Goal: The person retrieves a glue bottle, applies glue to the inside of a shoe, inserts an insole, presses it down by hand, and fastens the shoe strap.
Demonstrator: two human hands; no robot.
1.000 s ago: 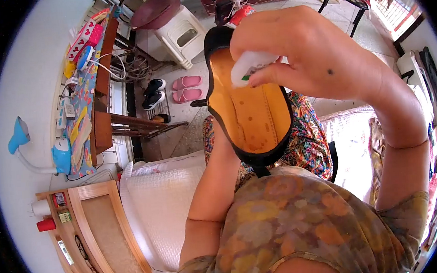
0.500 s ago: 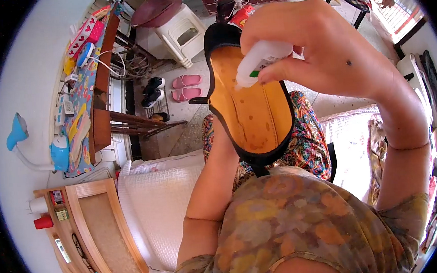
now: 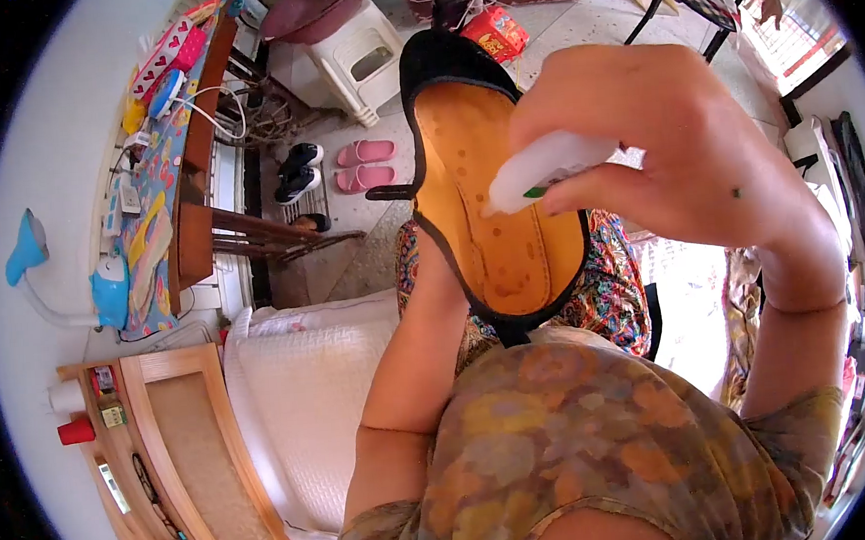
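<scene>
A black shoe (image 3: 459, 56) with an orange-tan insole faces up in front of my torso, its toe pointing away from me. Dark spots dot the insole near the heel. My left hand (image 3: 440, 262) is under the shoe and supports it; the shoe hides its fingers. In my right hand (image 3: 632, 139) is a small white bottle (image 3: 545, 169) with a green mark, pinched between thumb and fingers. The bottle is tilted, its tip pointing down-left at the middle of the insole. Whether the tip touches the insole is unclear.
Pink slippers (image 3: 366, 179) and black shoes (image 3: 299, 184) are on the floor beyond. A white stool (image 3: 365, 61) stands behind them, near a red box (image 3: 495, 34). At left are a desk (image 3: 193, 240) and a blue lamp (image 3: 26, 257); a white bed cover (image 3: 307, 396) lies below.
My right hand and the bottle have moved down toward the heel and slightly right. The toe of the shoe has shifted up a little, uncovering more of it.
</scene>
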